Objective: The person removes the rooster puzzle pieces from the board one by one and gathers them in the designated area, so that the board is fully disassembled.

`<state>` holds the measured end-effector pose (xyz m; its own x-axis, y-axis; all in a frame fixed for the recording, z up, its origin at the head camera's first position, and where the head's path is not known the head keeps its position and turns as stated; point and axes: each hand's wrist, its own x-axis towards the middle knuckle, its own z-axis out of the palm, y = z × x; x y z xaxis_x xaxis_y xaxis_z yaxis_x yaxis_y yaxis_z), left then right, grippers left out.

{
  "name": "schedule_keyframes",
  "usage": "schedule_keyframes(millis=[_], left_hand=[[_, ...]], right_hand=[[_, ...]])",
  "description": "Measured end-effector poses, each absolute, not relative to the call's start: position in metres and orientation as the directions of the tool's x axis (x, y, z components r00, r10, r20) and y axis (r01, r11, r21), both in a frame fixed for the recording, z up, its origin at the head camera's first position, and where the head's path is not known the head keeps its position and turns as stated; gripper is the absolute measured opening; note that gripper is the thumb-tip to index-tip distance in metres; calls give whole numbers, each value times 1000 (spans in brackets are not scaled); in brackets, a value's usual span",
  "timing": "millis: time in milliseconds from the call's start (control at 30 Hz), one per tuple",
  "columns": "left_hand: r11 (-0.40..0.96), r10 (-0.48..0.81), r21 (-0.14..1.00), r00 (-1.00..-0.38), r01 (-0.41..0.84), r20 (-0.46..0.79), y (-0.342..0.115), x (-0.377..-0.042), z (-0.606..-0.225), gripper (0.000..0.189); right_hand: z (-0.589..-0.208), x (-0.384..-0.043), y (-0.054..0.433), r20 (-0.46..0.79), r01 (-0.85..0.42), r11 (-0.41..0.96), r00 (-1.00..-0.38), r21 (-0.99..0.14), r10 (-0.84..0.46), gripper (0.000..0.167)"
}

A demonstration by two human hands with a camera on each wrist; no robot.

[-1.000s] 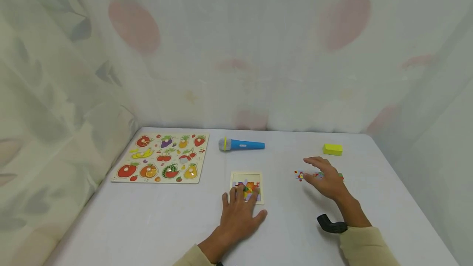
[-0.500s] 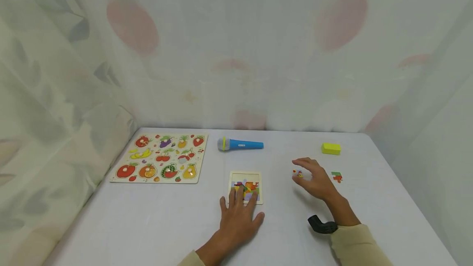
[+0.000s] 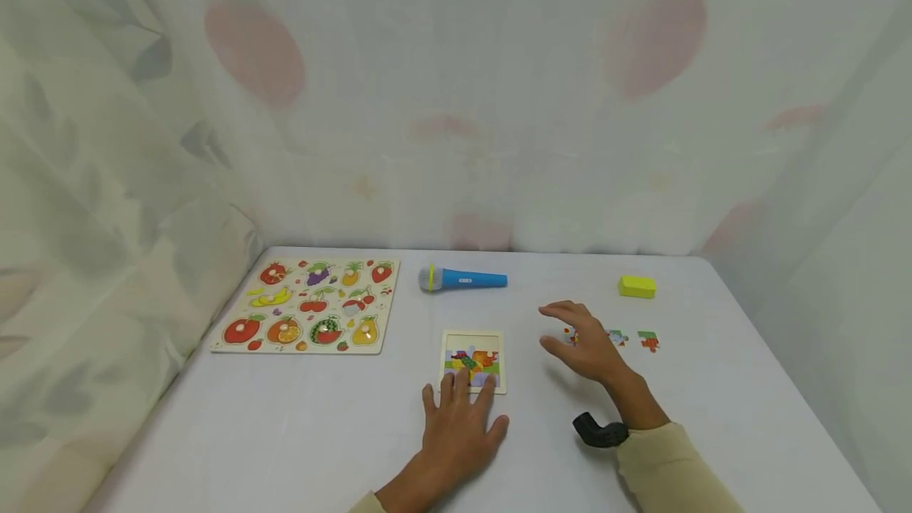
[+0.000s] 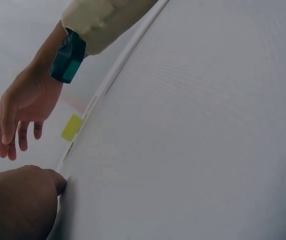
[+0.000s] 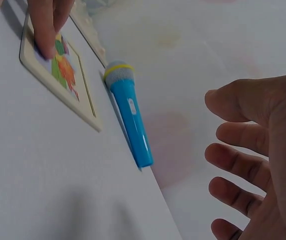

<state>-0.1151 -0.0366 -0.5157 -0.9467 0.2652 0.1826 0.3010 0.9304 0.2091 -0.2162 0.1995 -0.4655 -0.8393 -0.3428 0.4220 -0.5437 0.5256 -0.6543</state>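
Note:
A small jigsaw puzzle in a pale wooden frame (image 3: 473, 336) lies mid-table, its lower part filled with colourful pieces and its top strip bare. My left hand (image 3: 461, 434) lies spread, fingertips over the puzzle's near edge. To the right, my right hand (image 3: 587, 347) hovers above the table, thumb and fingers apart with nothing between them. Loose jigsaw pieces lie in a row by it: a green and orange piece (image 3: 648, 340), another piece (image 3: 617, 336) closer in, and one partly hidden behind the hand. In the right wrist view, the right fingers (image 5: 237, 160) are loosely bent and empty.
A fruit peg puzzle board (image 3: 388, 303) lies at the back left. Behind the small frame is a blue toy microphone (image 3: 470, 279). A yellow block (image 3: 637, 286) sits at the back right. Curtains with printed fruit and leaves surround the white table (image 3: 285, 426).
My right hand has moved left over the table, uncovering the loose pieces on the right. The left hand has drawn back slightly toward me, so more of the puzzle picture shows.

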Motion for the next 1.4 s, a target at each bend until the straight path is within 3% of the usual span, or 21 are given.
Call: schedule_keyframes(millis=[300, 667, 1033, 1400], left_hand=[[934, 266, 216, -957, 285, 116, -38, -112, -514, 65], [912, 246, 265, -934, 313, 258, -41, -119, -517, 58], [915, 254, 249, -934, 316, 253, -40, -120, -515, 59], [917, 264, 230, -929, 324, 259, -40, -115, -518, 59]], right_hand=[[-468, -224, 171, 426, -574, 484, -817, -660, -389, 43], [-478, -234, 143, 398, -576, 478, -812, -663, -426, 42], [-486, -238, 122, 309, -561, 461, -801, -687, -513, 42], [-496, -239, 110, 287, -607, 432, -744, -667, -603, 40]])
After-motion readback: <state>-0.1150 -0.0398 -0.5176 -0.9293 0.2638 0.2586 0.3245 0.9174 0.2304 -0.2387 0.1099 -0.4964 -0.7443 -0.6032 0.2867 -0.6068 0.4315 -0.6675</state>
